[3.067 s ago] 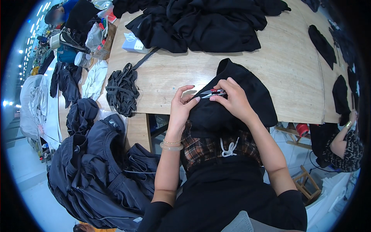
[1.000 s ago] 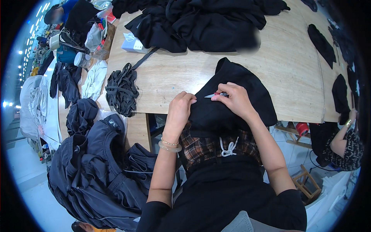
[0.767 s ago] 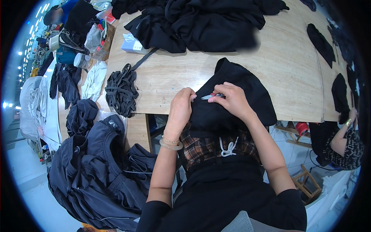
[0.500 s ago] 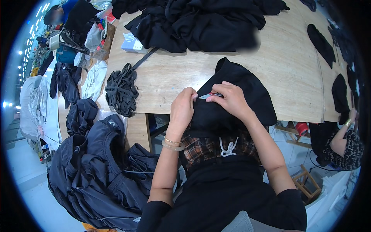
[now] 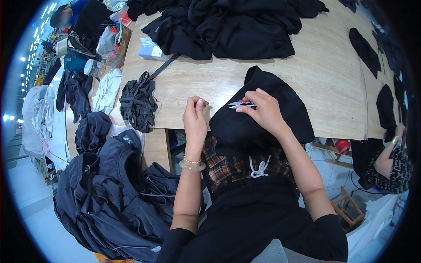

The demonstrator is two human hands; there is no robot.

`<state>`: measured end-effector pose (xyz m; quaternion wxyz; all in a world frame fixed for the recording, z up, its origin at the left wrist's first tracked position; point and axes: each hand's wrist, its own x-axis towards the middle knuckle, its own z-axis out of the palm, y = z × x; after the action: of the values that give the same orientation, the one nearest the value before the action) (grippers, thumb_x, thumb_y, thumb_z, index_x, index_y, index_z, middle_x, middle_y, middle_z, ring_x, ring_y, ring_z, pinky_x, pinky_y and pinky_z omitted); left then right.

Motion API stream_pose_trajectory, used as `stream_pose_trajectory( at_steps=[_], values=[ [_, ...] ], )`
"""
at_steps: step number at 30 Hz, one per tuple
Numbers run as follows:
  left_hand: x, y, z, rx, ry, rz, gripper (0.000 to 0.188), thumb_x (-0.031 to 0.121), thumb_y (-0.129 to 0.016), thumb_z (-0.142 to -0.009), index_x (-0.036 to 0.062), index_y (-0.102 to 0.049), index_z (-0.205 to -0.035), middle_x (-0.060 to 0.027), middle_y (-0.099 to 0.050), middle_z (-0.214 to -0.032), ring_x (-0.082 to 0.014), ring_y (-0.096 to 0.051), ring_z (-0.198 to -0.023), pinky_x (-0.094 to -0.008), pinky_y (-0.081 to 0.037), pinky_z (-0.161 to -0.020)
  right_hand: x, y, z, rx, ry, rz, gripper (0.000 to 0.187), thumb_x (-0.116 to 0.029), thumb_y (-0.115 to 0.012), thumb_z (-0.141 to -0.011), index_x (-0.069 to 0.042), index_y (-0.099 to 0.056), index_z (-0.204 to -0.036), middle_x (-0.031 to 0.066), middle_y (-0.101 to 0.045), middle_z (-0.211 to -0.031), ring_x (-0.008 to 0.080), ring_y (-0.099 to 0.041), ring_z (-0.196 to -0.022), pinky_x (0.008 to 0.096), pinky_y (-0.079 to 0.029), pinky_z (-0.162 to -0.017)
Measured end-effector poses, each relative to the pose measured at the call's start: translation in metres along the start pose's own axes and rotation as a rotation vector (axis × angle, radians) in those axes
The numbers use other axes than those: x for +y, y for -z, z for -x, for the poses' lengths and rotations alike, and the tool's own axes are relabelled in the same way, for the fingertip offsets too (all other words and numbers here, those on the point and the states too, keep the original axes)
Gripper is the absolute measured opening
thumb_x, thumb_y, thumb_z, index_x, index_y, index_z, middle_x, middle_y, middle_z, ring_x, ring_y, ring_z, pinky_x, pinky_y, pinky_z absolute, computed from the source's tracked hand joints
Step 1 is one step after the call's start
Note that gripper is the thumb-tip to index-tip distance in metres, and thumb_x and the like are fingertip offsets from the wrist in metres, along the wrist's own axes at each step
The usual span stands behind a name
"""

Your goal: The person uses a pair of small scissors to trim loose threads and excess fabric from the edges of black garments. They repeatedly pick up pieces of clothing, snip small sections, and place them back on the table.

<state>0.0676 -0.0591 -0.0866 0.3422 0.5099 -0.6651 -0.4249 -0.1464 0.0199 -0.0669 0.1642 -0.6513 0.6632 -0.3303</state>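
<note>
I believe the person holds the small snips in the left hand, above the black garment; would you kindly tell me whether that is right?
Not quite: the head view shows the small snips in the right hand, above the black garment.

head fisheye | from above — facing down | near left hand [image 5: 195, 116], right hand [image 5: 264, 109]

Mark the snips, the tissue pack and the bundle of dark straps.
Snips [image 5: 237, 103]: head view, on a blade.
Tissue pack [image 5: 151, 51]: head view, on its side.
Bundle of dark straps [image 5: 138, 102]: head view, on its middle.
</note>
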Motion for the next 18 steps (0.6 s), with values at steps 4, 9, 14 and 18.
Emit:
stream_pose_trajectory(
  at_steps=[4,9,14,18],
  values=[
    [-0.006,-0.003,0.003,-0.239,0.185,0.286,0.022,0.004,-0.064,-0.097,-0.0006,-0.056,-0.117,-0.0112,-0.071,-0.099,-0.0138,-0.065,-0.094,-0.0275,-0.051,-0.084,0.001,-0.002,-0.001,0.026,-0.031,-0.027,0.033,-0.034,-0.08,-0.08,-0.007,-0.064,-0.09,0.0059,-0.064,-0.083,0.0231,-0.06,-0.082,0.0362,-0.049,-0.069],
    [0.004,-0.007,0.0,-0.269,0.391,0.614,0.038,-0.003,-0.067,-0.092,0.0014,-0.053,-0.127,-0.0103,-0.072,-0.101,-0.0121,-0.067,-0.093,-0.0242,-0.052,-0.087,0.0,-0.005,-0.001,0.057,-0.049,-0.067,0.034,-0.033,-0.081,-0.079,-0.006,-0.063,-0.091,0.0054,-0.061,-0.081,0.0236,-0.057,-0.081,0.036,-0.048,-0.07],
    [0.012,-0.004,0.0,-0.259,0.394,0.669,0.037,-0.003,-0.068,-0.092,0.0014,-0.052,-0.126,-0.0091,-0.072,-0.098,-0.0124,-0.067,-0.09,-0.0242,-0.053,-0.083,-0.006,0.001,-0.003,0.077,-0.01,-0.121,0.034,-0.033,-0.081,-0.08,-0.006,-0.063,-0.089,0.0049,-0.06,-0.08,0.0234,-0.056,-0.08,0.0363,-0.047,-0.069],
    [0.013,-0.003,0.001,-0.254,0.395,0.692,0.037,-0.002,-0.068,-0.092,0.0011,-0.052,-0.125,-0.0085,-0.071,-0.097,-0.0124,-0.067,-0.09,-0.0238,-0.053,-0.082,-0.009,0.001,-0.004,0.089,0.035,-0.084,0.033,-0.032,-0.081,-0.079,-0.005,-0.063,-0.09,0.0047,-0.059,-0.08,0.0231,-0.055,-0.08,0.0357,-0.046,-0.069]
  ],
)
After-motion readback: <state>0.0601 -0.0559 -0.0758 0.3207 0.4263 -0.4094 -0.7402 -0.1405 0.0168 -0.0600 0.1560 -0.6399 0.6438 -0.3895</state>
